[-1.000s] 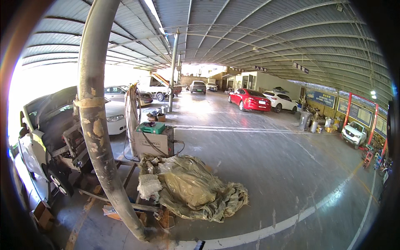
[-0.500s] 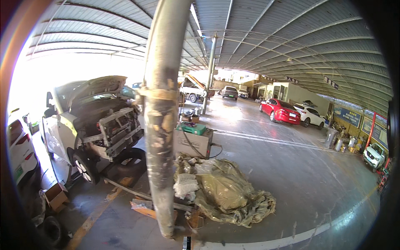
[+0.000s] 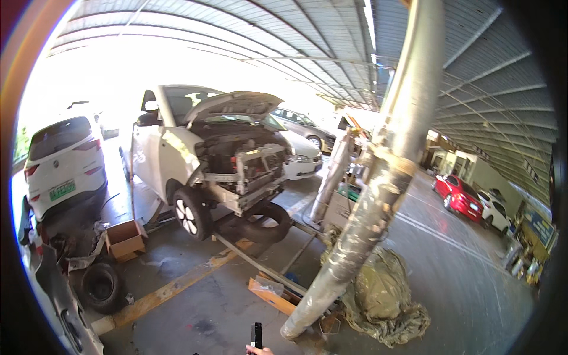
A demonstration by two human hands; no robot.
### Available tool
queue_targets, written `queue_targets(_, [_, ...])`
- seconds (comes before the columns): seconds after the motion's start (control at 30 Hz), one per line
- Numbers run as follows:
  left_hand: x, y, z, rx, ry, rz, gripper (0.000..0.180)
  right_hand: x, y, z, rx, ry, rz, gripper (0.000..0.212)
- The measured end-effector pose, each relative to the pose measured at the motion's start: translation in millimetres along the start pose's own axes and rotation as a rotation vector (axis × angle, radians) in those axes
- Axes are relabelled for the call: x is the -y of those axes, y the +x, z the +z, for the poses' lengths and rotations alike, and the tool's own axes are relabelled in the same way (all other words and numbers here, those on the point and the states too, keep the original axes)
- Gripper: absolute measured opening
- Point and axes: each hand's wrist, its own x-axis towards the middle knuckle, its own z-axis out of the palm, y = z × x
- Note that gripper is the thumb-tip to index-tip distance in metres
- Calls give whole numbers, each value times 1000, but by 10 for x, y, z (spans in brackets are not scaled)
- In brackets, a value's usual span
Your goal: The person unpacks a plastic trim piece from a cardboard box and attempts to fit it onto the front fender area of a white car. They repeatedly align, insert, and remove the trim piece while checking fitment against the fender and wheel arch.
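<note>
At the bottom edge, my right hand [image 3: 260, 351] is closed around a slim, upright black object [image 3: 256, 335] with a small pale mark on its side. Its lower part is hidden and I cannot make out its kind. Only the fingers and a bit of the hand show. My left hand is out of the picture. Ahead, beyond the hand, a white vehicle [image 3: 155, 155] has its hood [image 3: 236, 106] raised and its front end stripped, baring the metal frame [image 3: 251, 171]. A loose tire [image 3: 263, 223] lies by its front.
A worn metal post [image 3: 361, 236] leans across the right-hand side. Beside it lies a crumpled olive tarp [image 3: 381, 290]. An open cardboard box [image 3: 125, 239], another tire [image 3: 102, 287] and a long metal bar [image 3: 260, 263] are on the floor. A white car [image 3: 62, 160] stands left, a red car [image 3: 460, 195] far right.
My view has swung left, so the stripped vehicle and post sit farther right. The black object stands higher in view, and my right hand now shows around it.
</note>
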Motion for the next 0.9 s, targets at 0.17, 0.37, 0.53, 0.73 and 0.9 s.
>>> queue_targets(0.17, [-356,394,25,-39,-200,90,46,-53,1371,285,102,87,-37,12])
queue_targets(0.37, [-1396,1062,299,-242,-152,87,36,1104,2201,1260,343,-103,92,13])
queue_targets(0.53, [-2302,1893,90,-119,-123,340,39,1823,2841,2369,458,-3,83,23])
queue_targets(0.73, [-3155,2714,490,-174,-147,235,39,2310,3922,2932,490,-281,-157,24])
queue_targets(0.9, [-4015,4127,423,-186,59,156,37,3011,4775,3595,509,364,-90,33])
